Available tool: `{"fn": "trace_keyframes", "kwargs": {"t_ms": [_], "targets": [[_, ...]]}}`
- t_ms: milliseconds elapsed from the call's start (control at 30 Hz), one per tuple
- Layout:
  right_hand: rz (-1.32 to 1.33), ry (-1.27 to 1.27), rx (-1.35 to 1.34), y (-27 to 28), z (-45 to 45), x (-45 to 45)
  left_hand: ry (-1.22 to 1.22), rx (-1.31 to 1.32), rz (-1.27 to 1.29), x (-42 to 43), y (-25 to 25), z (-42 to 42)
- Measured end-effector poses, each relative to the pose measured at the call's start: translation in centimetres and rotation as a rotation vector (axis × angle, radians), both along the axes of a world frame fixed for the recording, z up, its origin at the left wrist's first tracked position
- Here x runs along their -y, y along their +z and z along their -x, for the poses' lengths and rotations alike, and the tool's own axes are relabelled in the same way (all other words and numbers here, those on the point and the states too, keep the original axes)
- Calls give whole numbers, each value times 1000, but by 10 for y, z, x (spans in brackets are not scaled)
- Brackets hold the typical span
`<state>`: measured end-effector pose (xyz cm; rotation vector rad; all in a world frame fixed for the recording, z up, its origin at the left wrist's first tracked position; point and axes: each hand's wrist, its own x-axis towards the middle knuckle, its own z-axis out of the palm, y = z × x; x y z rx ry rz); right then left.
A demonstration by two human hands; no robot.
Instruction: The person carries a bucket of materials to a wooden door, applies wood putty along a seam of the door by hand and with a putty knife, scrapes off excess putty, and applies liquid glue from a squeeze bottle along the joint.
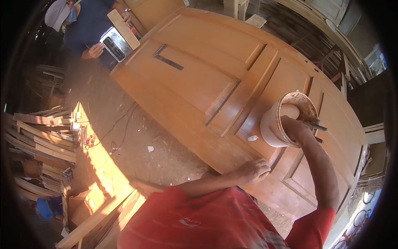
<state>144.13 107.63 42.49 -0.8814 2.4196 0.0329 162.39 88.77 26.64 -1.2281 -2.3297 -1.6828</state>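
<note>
A brown panelled wooden door (182, 89) lies flat in front of me. On it stands a white bucket (273, 128), its inside stained and a brush-like dark handle (315, 125) sticking over its rim. My right hand (295, 128) reaches into the bucket, beside a round pale thing (289, 111); its fingers are hidden inside. Near the door's close edge, my left hand (256, 170) rests with curled fingers; whatever they may hold is hidden. A small white lump (252, 138) lies on the door beside the bucket.
At the door's far end, another person (89, 27) holds a silvery lock-like plate (114, 45) and a board (123, 30). Wood strips (45, 137) are piled at left, and planks (103, 220) lean below. A cable (118, 128) runs across the dusty floor.
</note>
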Motion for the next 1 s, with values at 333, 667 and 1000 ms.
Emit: {"fn": "trace_keyframes", "kwargs": {"t_ms": [333, 667, 1000], "targets": [[-46, 88, -93, -12, -2, 1, 14, -24, 11, -2, -4, 0], [44, -91, -300, 21, -14, 2, 3, 6, 18, -1, 1, 0], [757, -769, -428, 111, -96, 3, -84, 8, 46, 6, 10, 5]]}}
